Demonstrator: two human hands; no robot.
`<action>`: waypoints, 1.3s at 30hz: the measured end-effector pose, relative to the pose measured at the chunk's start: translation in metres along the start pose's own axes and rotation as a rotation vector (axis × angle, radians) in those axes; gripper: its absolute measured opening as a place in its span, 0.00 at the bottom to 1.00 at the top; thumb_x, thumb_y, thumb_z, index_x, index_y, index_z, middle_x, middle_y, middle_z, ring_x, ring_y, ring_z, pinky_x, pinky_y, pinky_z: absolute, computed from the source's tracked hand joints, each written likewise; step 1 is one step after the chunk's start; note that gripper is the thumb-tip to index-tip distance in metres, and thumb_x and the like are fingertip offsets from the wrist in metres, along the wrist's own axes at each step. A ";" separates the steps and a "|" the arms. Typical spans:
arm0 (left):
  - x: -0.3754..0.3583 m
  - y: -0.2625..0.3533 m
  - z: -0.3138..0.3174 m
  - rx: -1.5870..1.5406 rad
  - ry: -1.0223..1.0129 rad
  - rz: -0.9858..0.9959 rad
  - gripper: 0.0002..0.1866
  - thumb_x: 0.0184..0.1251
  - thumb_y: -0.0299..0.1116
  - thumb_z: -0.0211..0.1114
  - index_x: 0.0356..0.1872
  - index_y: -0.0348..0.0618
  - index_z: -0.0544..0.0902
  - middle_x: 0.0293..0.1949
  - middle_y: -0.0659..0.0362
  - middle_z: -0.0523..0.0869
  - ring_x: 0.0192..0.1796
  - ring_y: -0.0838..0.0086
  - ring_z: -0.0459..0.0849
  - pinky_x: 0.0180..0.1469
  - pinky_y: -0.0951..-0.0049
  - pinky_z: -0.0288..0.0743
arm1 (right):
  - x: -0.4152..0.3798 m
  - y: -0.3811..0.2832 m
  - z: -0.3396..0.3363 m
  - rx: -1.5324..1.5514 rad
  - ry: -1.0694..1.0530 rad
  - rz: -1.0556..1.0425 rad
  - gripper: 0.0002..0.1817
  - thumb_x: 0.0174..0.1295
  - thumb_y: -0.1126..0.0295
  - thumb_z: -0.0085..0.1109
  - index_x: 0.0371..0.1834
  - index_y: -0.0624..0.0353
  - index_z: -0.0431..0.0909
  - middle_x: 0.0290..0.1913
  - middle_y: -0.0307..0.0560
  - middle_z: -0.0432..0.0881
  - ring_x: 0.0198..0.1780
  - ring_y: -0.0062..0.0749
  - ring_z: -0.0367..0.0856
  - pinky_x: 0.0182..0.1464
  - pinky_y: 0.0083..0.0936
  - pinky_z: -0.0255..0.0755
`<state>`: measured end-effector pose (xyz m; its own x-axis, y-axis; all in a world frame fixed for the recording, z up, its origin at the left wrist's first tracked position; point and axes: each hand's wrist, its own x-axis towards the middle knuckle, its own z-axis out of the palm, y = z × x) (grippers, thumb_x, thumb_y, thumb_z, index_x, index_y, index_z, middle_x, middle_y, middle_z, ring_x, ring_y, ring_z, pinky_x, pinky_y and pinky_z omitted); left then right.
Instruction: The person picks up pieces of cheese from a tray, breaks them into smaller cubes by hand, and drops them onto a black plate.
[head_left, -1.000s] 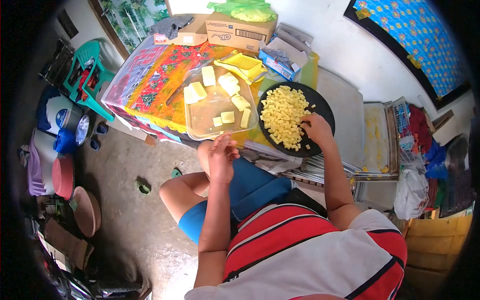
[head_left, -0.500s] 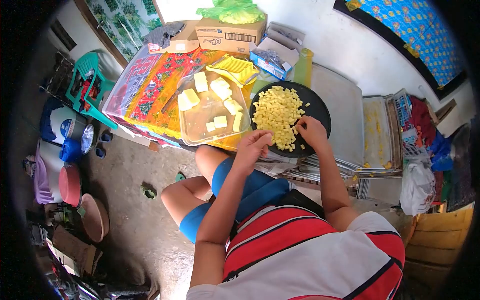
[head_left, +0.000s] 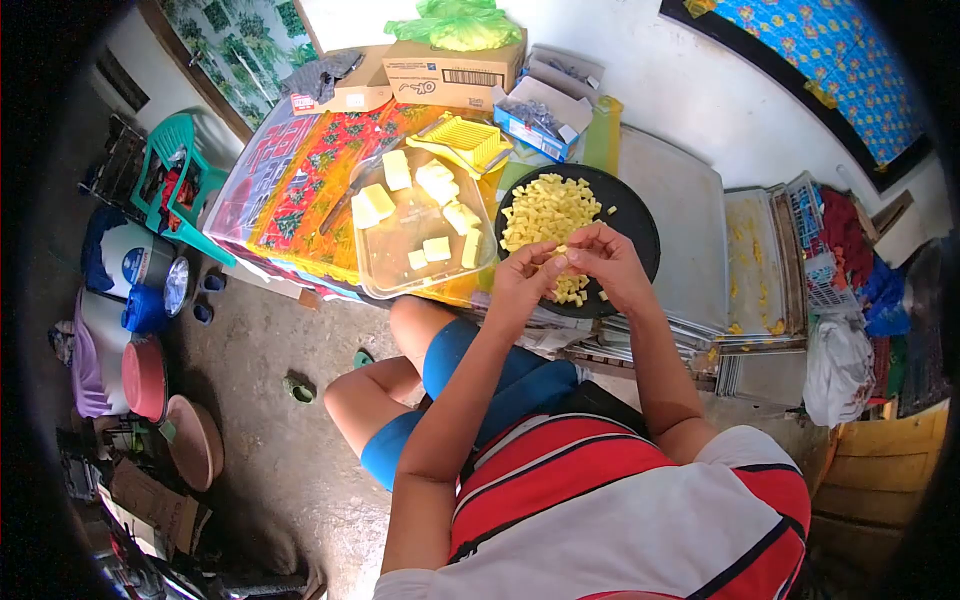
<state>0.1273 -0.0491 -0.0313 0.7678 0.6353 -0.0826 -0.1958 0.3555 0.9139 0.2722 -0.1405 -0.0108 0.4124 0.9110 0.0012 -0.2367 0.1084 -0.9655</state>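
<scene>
Above the near side of a round black tray (head_left: 640, 225), my two hands meet fingertip to fingertip. A small yellow cube (head_left: 561, 249) shows between them, pinched by the fingers of my left hand (head_left: 524, 283) and my right hand (head_left: 612, 268). Many like it lie heaped on the tray as a pile of yellow cubes (head_left: 548, 208), some hidden under my hands. Left of the tray, a clear plastic container (head_left: 400, 268) holds larger yellow blocks (head_left: 372, 205). A knife (head_left: 340, 212) lies along its left side.
A yellow slotted rack (head_left: 462, 142) sits behind the container. Cardboard boxes (head_left: 455, 75) and a blue-white box (head_left: 540, 122) stand along the wall. Stacked flat trays (head_left: 670, 230) are at right, beside a crate (head_left: 815, 245). A green chair (head_left: 170, 190) and basins stand left.
My right hand has lifted off the tray's pile and moved left to meet my left hand, which has shifted slightly right. A yellow cube now shows between their fingertips.
</scene>
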 end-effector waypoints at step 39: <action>0.009 -0.019 0.014 0.222 0.095 0.080 0.12 0.62 0.35 0.67 0.39 0.35 0.84 0.25 0.63 0.81 0.25 0.83 0.75 0.26 0.81 0.69 | -0.010 -0.001 -0.017 -0.113 0.106 0.015 0.15 0.59 0.76 0.62 0.49 0.64 0.75 0.37 0.42 0.80 0.36 0.22 0.81 0.41 0.20 0.78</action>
<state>0.1463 -0.0600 -0.0435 0.6921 0.7211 -0.0338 -0.1070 0.1488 0.9831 0.2838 -0.1563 -0.0145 0.5013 0.8645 -0.0356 -0.1454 0.0436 -0.9884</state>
